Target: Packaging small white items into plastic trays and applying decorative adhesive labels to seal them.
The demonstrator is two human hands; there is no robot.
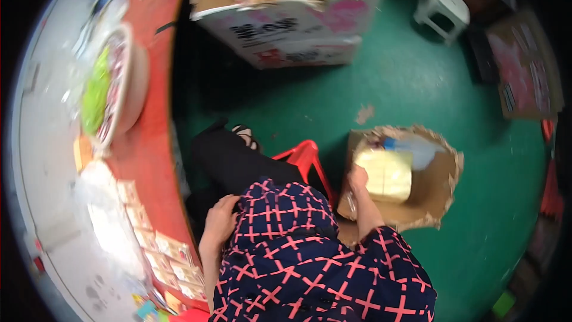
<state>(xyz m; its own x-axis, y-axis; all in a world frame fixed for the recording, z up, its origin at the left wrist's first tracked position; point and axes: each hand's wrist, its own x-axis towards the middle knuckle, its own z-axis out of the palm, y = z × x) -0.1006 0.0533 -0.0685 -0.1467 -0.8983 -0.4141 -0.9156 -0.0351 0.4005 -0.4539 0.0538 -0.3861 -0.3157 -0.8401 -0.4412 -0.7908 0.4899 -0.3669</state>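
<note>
My right hand (358, 180) reaches down into a torn-edged cardboard box (450, 188) on the floor. Its fingers are closed at the left edge of a pale yellow, block-shaped packet (387, 173); the far side of the grip is hidden. Beside that packet in the box lies crumpled clear plastic (420, 150) with a bit of blue. My left hand (221, 219) rests at the side of my lap, fingers laid out and holding nothing, close to the red table's edge.
On the red table (152, 83) to my left stand a white basin (138, 86) of bright green and striped items and rows of small packets (170, 256). A large carton (298, 33) is ahead. A red stool (307, 158) touches my leg; a white stool (444, 9) stands far right.
</note>
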